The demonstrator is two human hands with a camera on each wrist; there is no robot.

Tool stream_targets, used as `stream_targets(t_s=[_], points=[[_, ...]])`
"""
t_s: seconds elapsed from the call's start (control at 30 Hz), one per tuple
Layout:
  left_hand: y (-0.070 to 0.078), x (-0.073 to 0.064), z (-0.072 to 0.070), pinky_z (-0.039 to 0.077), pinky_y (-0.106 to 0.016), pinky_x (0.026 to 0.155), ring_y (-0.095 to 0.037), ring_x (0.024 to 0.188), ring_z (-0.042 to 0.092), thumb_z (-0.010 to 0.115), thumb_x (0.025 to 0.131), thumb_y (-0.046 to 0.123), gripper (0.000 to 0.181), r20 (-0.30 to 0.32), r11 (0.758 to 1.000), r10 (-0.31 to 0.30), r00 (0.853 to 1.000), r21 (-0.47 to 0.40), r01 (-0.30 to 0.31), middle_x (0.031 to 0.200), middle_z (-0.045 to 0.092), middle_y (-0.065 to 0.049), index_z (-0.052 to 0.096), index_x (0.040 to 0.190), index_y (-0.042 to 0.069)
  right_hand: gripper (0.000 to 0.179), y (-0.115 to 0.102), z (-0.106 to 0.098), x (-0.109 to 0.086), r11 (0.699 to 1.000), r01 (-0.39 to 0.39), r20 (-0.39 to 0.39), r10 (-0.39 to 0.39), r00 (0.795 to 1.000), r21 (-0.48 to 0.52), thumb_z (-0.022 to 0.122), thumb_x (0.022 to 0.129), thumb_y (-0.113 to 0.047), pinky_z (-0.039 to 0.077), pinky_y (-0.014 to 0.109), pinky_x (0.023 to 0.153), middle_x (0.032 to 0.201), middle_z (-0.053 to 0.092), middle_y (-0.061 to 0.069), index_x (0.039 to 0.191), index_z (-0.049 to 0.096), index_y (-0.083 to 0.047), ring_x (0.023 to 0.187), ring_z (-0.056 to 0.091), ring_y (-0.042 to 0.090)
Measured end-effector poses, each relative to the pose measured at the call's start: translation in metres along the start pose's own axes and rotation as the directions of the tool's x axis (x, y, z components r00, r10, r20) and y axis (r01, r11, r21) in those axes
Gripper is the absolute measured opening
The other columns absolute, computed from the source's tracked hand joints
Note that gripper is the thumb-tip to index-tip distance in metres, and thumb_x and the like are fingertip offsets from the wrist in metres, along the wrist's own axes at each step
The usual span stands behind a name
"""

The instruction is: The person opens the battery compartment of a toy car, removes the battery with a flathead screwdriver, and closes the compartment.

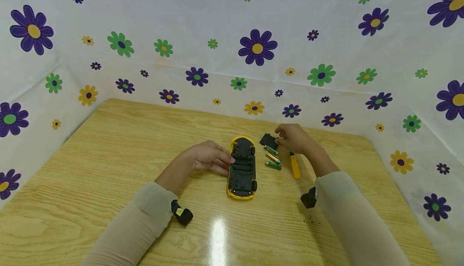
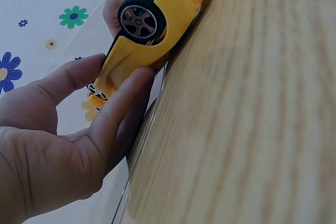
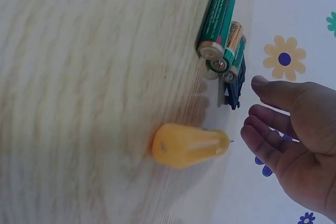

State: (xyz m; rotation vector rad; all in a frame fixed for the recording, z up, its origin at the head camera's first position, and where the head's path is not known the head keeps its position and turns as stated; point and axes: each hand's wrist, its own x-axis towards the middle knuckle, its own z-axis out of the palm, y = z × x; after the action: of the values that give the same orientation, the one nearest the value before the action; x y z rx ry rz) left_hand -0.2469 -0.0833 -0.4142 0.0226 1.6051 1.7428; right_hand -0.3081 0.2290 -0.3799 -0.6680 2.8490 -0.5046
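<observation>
A yellow toy car (image 1: 242, 168) lies upside down on the table, its black underside up and the battery compartment bare. My left hand (image 1: 213, 158) holds it by its left side, thumb on the edge of the underside. In the left wrist view, thumb and fingers (image 2: 123, 108) grip the yellow body (image 2: 142, 51) ahead of a wheel. My right hand (image 1: 291, 137) hovers at a black battery cover (image 1: 267, 140), fingers loosely bent and nothing between them. Three green-and-gold batteries (image 1: 273, 158) lie beside the cover. Under the right wrist is a screwdriver with a yellow handle (image 1: 295, 167).
A wooden table (image 1: 137, 145) carries everything. White cloth (image 1: 217, 24) with printed flowers hangs round its back and sides. Small dark bits (image 1: 309, 219), perhaps screws, lie near the right sleeve. Each wrist wears a black camera (image 1: 183, 214).
</observation>
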Motion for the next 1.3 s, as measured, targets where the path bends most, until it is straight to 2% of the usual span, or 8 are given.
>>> stream_targets(t_s=[0.37,0.6,0.77,0.93,1.17,1.3], points=[[0.000,0.000,-0.001,0.062,-0.044,0.093,-0.030,0.100,0.071,0.069,0.096,0.000,0.039,0.000,1.000,-0.002,1.000,0.000,0.002,0.120,0.066,-0.024,0.060,0.131,-0.012,0.044,-0.002,0.000,0.014,0.993,-0.102,0.108,0.095,0.990,0.053,0.069,0.100,-0.015,0.052,0.055,0.106,0.133,0.060,0.027,0.138,0.057,0.003,0.122,0.058,0.042],[0.000,0.000,0.000,0.062,-0.045,0.093,-0.030,0.096,0.071,0.068,0.096,-0.001,0.027,0.009,1.000,-0.003,1.000,0.000,0.003,0.113,0.066,-0.020,0.065,0.120,-0.011,0.044,0.001,0.001,0.018,0.990,-0.132,0.157,0.121,0.980,0.058,0.069,0.100,-0.015,0.050,0.055,0.108,0.132,0.061,0.025,0.139,0.057,0.003,0.122,0.058,0.041],[0.000,0.001,-0.001,0.062,-0.045,0.092,-0.029,0.095,0.071,0.068,0.096,-0.002,0.019,0.006,1.000,-0.001,1.000,-0.005,0.001,0.109,0.067,-0.019,0.067,0.113,-0.009,0.045,0.003,0.003,0.019,0.989,-0.133,0.156,0.122,0.980,0.062,0.069,0.099,-0.011,0.049,0.057,0.109,0.133,0.061,0.027,0.140,0.056,0.002,0.123,0.057,0.043],[0.000,0.000,-0.001,0.062,-0.045,0.093,-0.030,0.095,0.072,0.069,0.095,-0.001,0.020,0.007,1.000,0.002,1.000,-0.004,-0.002,0.110,0.067,-0.019,0.067,0.113,-0.010,0.050,0.004,0.003,0.021,0.988,-0.138,0.155,0.126,0.980,0.064,0.068,0.099,-0.010,0.049,0.058,0.108,0.133,0.059,0.029,0.146,0.052,0.000,0.123,0.056,0.044],[0.001,0.000,-0.001,0.062,-0.046,0.093,-0.031,0.096,0.072,0.069,0.096,-0.001,0.027,0.003,1.000,-0.003,1.000,-0.007,0.003,0.113,0.067,-0.021,0.065,0.121,-0.011,0.043,0.005,0.001,0.021,0.991,-0.114,0.084,0.107,0.991,0.077,0.069,0.097,-0.003,0.052,0.057,0.104,0.124,0.059,0.027,0.139,0.059,-0.005,0.113,0.056,0.042],[0.001,-0.001,-0.001,0.061,-0.046,0.093,-0.031,0.096,0.072,0.069,0.096,-0.001,0.029,0.005,1.000,-0.005,1.000,-0.007,0.005,0.113,0.068,-0.022,0.064,0.122,-0.012,0.034,0.005,0.000,0.019,0.991,-0.092,0.027,0.090,0.996,0.093,0.061,0.100,0.000,0.057,0.054,0.098,0.122,0.061,0.025,0.134,0.063,-0.005,0.112,0.059,0.042]])
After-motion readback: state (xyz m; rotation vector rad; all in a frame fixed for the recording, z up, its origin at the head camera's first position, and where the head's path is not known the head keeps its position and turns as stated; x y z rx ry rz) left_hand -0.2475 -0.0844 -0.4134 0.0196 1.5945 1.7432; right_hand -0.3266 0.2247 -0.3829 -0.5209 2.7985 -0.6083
